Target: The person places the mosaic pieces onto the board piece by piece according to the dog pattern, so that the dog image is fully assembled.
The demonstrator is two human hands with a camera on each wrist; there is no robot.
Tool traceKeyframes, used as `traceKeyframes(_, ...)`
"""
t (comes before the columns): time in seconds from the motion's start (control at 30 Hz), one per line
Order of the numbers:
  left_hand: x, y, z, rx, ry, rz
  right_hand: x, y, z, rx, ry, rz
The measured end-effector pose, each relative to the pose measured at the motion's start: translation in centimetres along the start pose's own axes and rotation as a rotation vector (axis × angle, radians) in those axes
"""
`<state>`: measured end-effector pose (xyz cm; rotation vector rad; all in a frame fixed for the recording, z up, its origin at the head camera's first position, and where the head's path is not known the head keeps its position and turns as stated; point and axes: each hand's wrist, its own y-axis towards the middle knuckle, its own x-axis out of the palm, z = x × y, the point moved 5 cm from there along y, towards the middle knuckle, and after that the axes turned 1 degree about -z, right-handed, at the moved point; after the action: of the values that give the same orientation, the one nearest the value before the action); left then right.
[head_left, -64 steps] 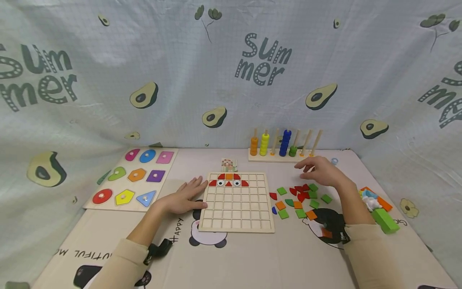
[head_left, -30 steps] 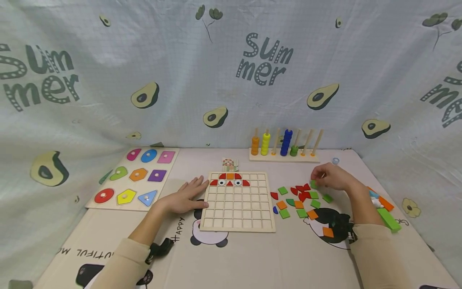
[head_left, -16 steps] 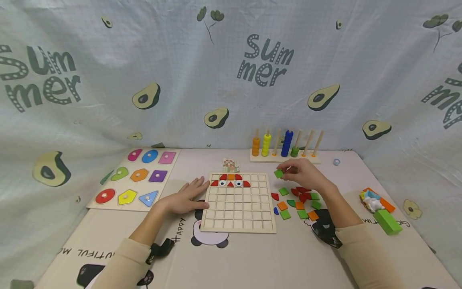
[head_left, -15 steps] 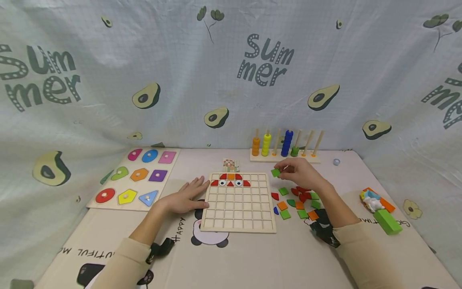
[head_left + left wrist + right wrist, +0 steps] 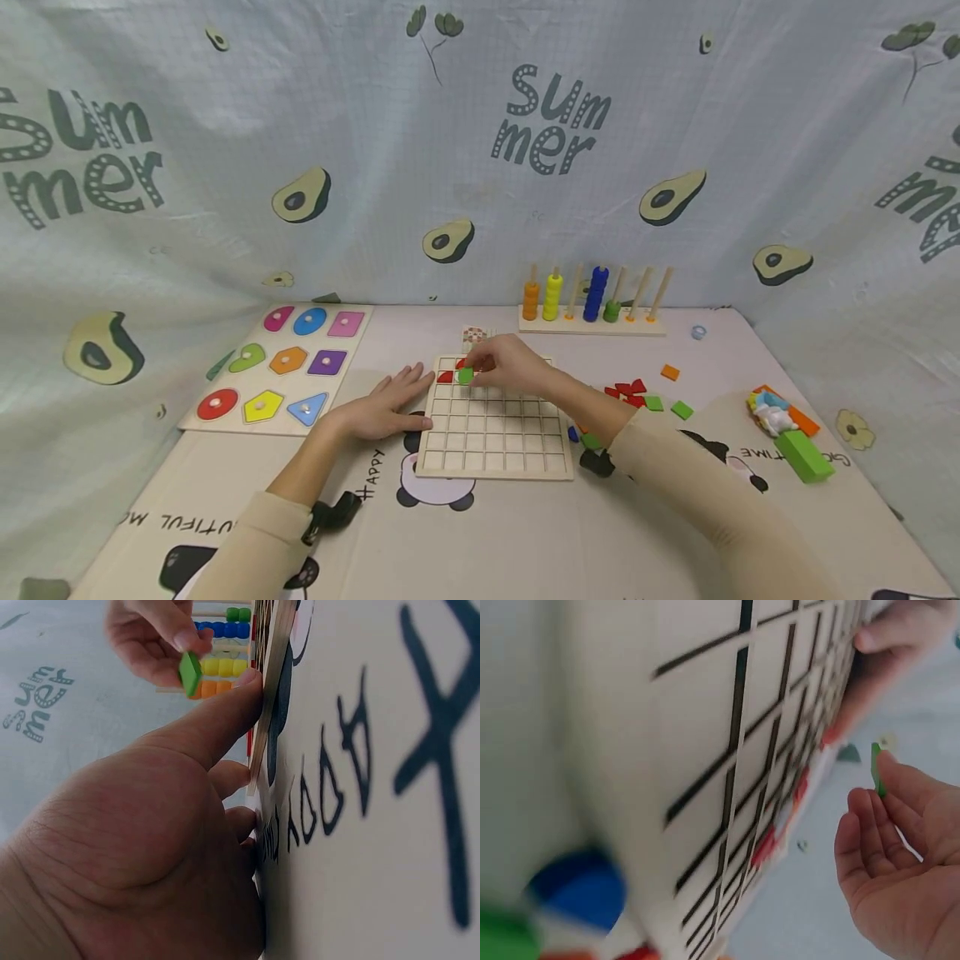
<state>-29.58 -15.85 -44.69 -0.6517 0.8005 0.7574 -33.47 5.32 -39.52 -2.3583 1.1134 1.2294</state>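
My right hand pinches a green square tile between thumb and fingertips, over the upper left of the wooden grid board. In the right wrist view, the same tile is seen edge-on, apart from the board. The left wrist view shows its green face. My left hand lies with fingers extended on the table, its thumb touching the board's left edge. A red piece sits in the board's second row; my right hand hides most other placed pieces. A small patterned card lies behind the board, partly covered.
Loose red pieces and green tiles lie right of the board, partly under my right arm. A peg stacker stands behind. A shape puzzle lies left; a green block is far right.
My right hand reached into the loose pieces, took up a green square tile and carried it left over the board. My left hand has stayed in place.
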Motion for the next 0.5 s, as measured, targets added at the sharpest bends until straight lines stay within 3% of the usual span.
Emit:
traceKeyframes(0.23,0.1,0.1,0.0,0.001,0.005,-0.005,2.9,2.1,-0.7,-0.003,-0.063,-0.044)
traceKeyframes(0.37,0.1,0.1,-0.1,0.008,0.009,0.001,3.6,2.5,-1.2,-0.021,-0.077,-0.052)
traceKeyframes(0.5,0.0,0.1,-0.1,0.017,0.009,0.006,4.1,2.8,-1.4,0.017,-0.112,-0.045)
